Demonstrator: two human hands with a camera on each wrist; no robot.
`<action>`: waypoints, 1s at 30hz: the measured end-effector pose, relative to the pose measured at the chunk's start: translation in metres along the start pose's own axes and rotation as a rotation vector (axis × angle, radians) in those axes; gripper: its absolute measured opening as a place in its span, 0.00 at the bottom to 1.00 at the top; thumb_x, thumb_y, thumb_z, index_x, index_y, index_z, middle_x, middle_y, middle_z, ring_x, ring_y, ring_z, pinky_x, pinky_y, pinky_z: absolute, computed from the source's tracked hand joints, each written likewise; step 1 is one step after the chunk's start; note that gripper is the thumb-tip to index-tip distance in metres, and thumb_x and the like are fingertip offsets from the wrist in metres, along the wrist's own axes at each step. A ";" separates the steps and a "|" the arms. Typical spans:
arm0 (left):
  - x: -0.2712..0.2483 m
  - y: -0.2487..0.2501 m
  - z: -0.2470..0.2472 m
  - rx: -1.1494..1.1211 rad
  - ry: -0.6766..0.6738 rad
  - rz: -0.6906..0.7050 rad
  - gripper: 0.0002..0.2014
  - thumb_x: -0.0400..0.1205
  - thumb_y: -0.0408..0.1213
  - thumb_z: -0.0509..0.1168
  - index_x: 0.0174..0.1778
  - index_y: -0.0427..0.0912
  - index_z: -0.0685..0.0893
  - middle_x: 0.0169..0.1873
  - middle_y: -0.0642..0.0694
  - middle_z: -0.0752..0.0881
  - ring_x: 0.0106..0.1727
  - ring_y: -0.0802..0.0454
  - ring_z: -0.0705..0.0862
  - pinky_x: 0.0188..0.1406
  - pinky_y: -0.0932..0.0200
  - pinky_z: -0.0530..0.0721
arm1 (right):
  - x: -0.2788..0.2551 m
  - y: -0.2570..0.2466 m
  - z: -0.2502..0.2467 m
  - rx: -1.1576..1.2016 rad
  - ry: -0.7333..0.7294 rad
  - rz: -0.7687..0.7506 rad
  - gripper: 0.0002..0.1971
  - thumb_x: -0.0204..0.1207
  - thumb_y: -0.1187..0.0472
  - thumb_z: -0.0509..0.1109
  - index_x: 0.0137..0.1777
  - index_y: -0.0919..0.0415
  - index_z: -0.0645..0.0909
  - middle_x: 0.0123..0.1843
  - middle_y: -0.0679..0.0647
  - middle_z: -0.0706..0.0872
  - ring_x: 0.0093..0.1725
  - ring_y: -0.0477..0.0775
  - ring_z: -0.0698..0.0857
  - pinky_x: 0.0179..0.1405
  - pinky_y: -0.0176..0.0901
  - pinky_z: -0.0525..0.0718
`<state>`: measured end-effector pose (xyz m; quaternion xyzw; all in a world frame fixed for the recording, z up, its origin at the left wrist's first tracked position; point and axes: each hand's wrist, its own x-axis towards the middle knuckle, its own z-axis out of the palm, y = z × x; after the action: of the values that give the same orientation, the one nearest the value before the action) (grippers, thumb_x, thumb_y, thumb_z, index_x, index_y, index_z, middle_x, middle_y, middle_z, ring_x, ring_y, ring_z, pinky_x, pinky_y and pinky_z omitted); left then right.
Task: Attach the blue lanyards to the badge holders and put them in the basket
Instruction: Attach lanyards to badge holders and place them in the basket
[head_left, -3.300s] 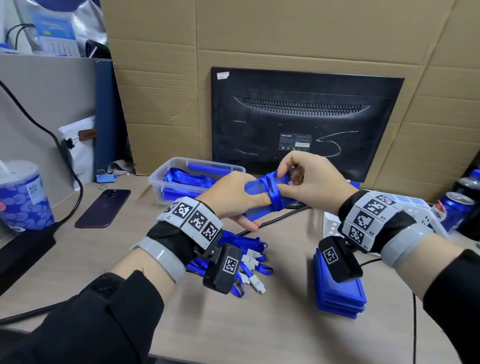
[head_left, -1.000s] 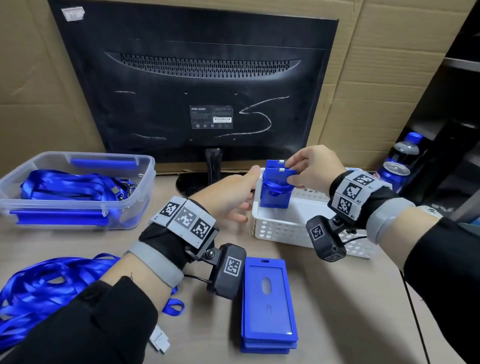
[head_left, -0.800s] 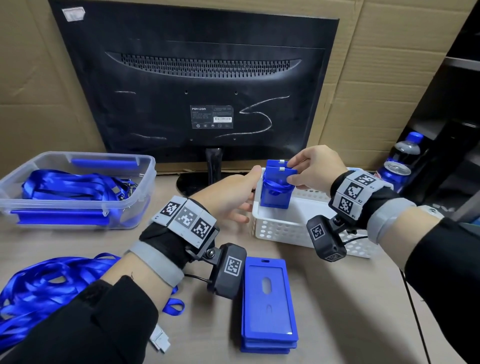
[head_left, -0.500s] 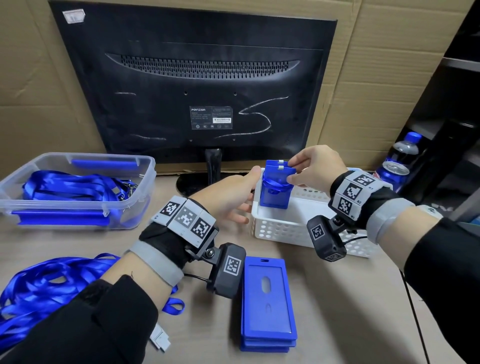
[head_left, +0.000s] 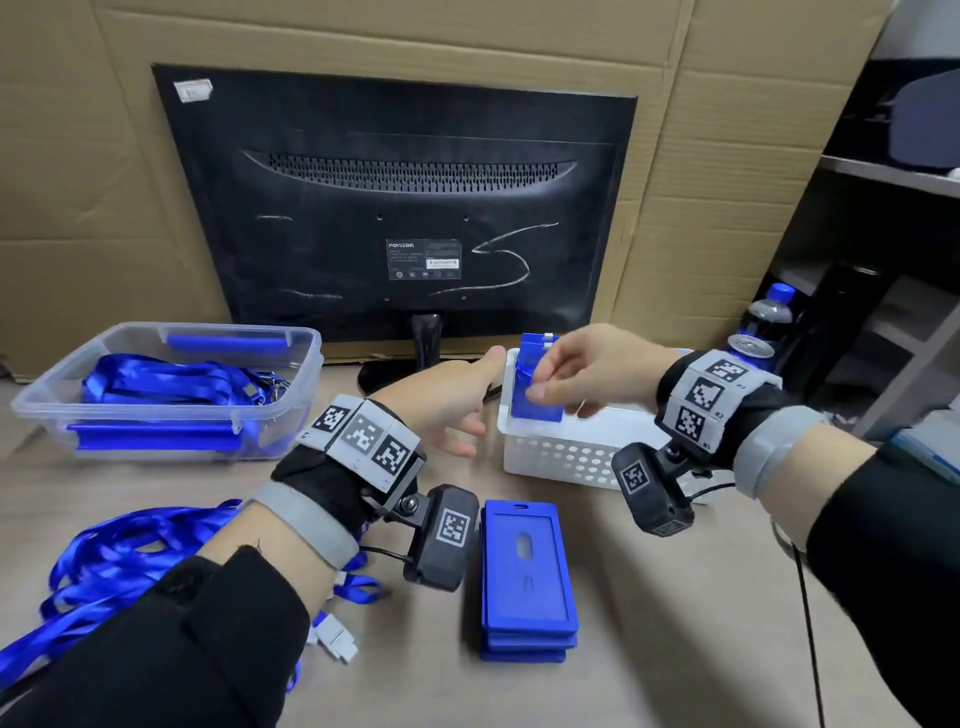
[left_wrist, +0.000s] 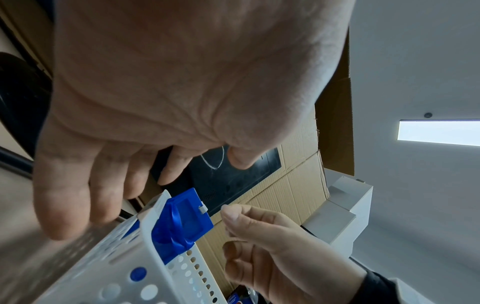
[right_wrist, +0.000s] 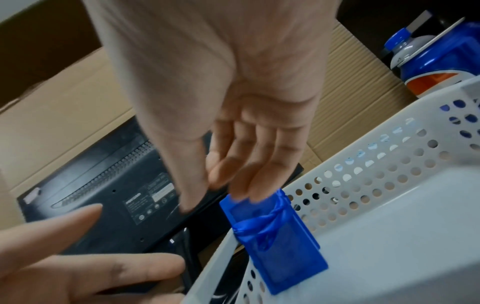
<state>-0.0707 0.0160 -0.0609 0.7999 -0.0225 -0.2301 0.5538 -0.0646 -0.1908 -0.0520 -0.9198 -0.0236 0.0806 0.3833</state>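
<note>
A blue badge holder (head_left: 537, 410) with a blue lanyard wound round it stands upright at the left end of the white perforated basket (head_left: 561, 457), leaning on the left wall. The left wrist view shows the holder (left_wrist: 182, 222) free, my right hand (left_wrist: 233, 228) a little apart from it with loosely curled fingers. From the head view my right hand (head_left: 543, 379) hovers just in front of the holder's top. My left hand (head_left: 478, 405) is open, fingers straight, beside the basket's left wall. In the right wrist view my fingertips (right_wrist: 233, 181) hang over the holder (right_wrist: 275, 246).
A stack of blue badge holders (head_left: 527, 566) lies on the desk near me. Loose blue lanyards (head_left: 114, 561) are piled at the left. A clear tub (head_left: 306, 374) of lanyards stands at the back left, a black monitor (head_left: 405, 208) behind, a bottle and can (head_left: 753, 332) at the right.
My right hand has let go of the holder's top, and the holder now stands in the basket on its own. My left hand stays beside the basket.
</note>
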 end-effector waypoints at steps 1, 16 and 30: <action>-0.005 0.000 -0.001 -0.006 0.009 0.002 0.26 0.92 0.62 0.52 0.72 0.45 0.76 0.59 0.45 0.80 0.53 0.48 0.86 0.62 0.41 0.90 | -0.008 -0.005 0.006 -0.078 -0.128 -0.008 0.14 0.74 0.53 0.86 0.53 0.60 0.89 0.41 0.50 0.93 0.34 0.47 0.89 0.36 0.40 0.88; -0.062 -0.013 -0.025 -0.026 0.020 0.001 0.34 0.91 0.63 0.53 0.85 0.41 0.69 0.69 0.39 0.78 0.64 0.41 0.86 0.61 0.40 0.89 | -0.046 -0.015 0.062 -0.570 -0.314 -0.041 0.14 0.72 0.45 0.85 0.53 0.48 0.90 0.52 0.52 0.96 0.26 0.42 0.88 0.24 0.34 0.81; -0.095 -0.036 -0.074 0.241 -0.073 0.090 0.24 0.78 0.54 0.78 0.60 0.38 0.88 0.53 0.42 0.93 0.53 0.44 0.93 0.59 0.47 0.91 | -0.047 -0.095 0.077 0.105 -0.065 -0.280 0.14 0.86 0.52 0.74 0.51 0.65 0.83 0.29 0.51 0.85 0.24 0.48 0.80 0.21 0.38 0.80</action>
<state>-0.1344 0.1224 -0.0394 0.8500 -0.1060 -0.2297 0.4620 -0.1217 -0.0745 -0.0318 -0.8832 -0.1600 0.0572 0.4372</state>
